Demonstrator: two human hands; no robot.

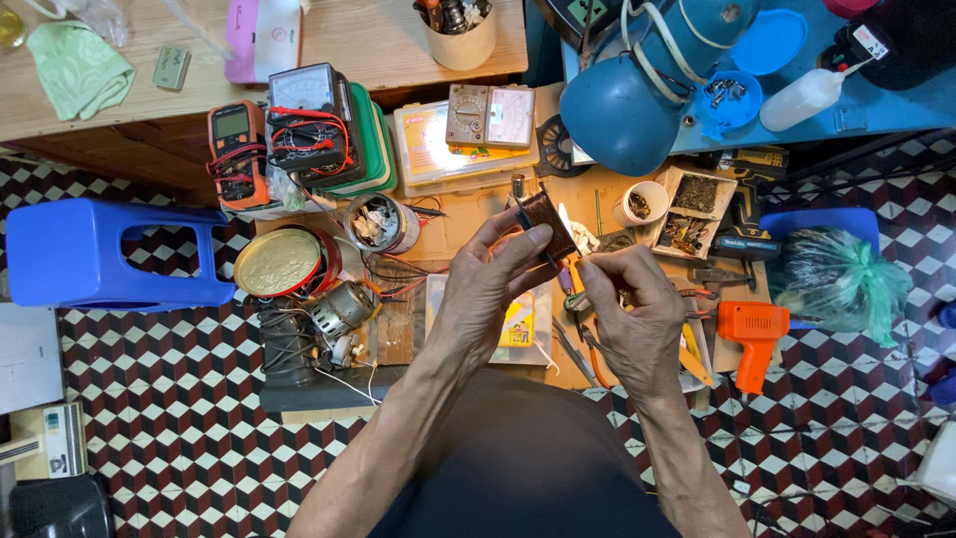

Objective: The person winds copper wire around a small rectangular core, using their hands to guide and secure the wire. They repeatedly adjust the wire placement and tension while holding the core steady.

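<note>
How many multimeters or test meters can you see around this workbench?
3: an orange digital meter at left, a black analog meter wrapped in red leads beside it, and a beige analog meter on the plastic case. Clutter may hide others.

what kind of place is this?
Likely a small electronics or appliance repair bench: multimeters, a bare electric motor and an orange heat tool crowd it, around hands holding a small brown part.
</note>
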